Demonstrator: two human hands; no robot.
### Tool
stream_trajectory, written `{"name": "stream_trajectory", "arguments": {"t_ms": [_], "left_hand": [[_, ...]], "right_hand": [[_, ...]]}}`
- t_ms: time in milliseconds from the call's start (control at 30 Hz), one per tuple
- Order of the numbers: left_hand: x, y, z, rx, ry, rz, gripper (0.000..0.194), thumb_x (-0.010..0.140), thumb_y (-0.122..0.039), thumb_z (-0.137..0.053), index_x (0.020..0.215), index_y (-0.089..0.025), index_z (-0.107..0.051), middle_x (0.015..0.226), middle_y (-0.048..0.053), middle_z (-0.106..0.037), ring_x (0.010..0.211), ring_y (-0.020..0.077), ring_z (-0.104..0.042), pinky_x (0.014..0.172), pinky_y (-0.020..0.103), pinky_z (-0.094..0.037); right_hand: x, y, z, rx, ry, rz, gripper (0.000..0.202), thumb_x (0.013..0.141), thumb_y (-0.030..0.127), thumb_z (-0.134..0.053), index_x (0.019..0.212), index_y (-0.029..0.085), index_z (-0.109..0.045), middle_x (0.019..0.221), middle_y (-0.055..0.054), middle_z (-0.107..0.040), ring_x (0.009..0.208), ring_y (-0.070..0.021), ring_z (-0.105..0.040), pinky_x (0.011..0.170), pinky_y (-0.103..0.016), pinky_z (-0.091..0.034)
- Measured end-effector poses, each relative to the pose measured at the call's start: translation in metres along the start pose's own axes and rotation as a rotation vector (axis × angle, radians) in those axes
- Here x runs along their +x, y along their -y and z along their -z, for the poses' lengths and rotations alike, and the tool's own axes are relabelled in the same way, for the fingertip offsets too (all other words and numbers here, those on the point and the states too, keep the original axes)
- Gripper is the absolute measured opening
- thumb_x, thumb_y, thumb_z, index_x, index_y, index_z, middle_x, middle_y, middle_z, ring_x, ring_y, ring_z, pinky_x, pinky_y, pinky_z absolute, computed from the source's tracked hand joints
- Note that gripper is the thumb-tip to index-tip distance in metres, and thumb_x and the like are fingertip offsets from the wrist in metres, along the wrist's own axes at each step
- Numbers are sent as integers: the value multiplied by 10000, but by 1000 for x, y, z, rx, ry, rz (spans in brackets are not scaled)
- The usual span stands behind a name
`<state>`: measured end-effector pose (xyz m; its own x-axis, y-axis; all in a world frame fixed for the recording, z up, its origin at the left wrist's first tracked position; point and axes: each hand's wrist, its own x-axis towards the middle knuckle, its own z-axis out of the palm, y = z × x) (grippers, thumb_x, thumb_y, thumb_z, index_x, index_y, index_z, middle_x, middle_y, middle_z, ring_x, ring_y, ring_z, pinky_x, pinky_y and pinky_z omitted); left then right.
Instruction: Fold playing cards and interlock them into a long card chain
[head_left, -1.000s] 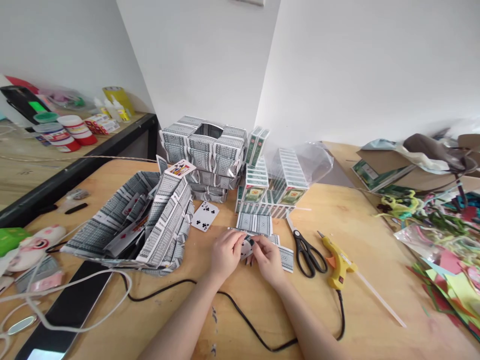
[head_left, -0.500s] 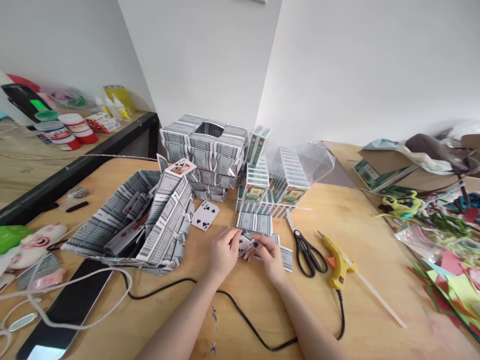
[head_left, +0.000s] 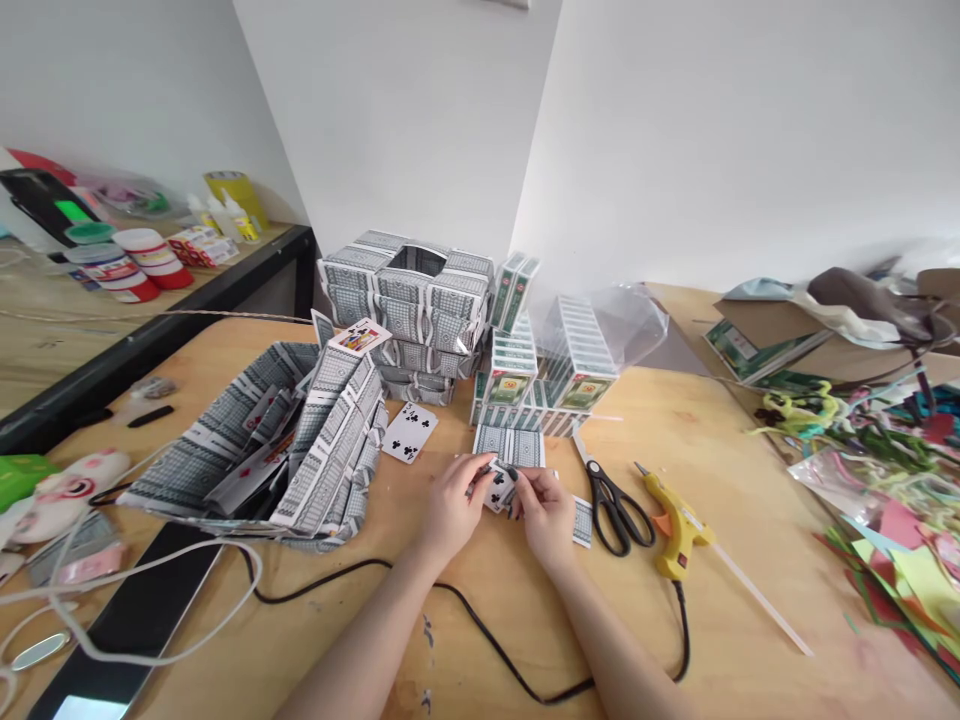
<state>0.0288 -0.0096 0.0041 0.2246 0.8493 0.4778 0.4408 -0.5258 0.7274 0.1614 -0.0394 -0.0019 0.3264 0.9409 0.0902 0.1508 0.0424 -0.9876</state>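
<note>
Both left hand and right hand narrowly pinch a playing card.

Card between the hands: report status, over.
Left hand, right hand: both gripping card, clubs showing. Scissors right, untouched. Cord passes under arms.

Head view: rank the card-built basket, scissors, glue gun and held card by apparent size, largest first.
1. Card-built basket
2. Scissors and glue gun: too alike to rank
3. Held card, partly hidden
</note>
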Motion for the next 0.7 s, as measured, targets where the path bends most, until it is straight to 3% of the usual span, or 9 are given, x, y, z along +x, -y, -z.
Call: {"name": "stream_trajectory", "arguments": {"t_ms": [200,333,700], "left_hand": [[-2,1,2,36,16,-47,345,823,-92,-334,1100,-202,-508,978,59,-618,887,132,-581,752,257,-490],[-1,-5,7,-3,31,-41,326,813,-139,-374,1113,-194,-488,998,76,-606,910,155,-571,771,293,-485],[3,-6,10,-65,30,-89,137,782,-162,-465,866,-190,-570,830,35,-642,796,127,-595,717,242,-489]], "right_hand": [[-2,2,0,-41,-17,16,295,790,432,-489,741,152,-565,427,37,-495,374,-105,-459,411,-223,-382],[-5,2,-1,-130,-50,88,268,803,411,-472,744,166,-564,440,32,-516,388,-112,-481,437,-232,-404],[-10,-3,2,-504,-98,477,144,808,231,-472,780,212,-612,696,-45,-657,595,-159,-598,560,-254,-446]]}}
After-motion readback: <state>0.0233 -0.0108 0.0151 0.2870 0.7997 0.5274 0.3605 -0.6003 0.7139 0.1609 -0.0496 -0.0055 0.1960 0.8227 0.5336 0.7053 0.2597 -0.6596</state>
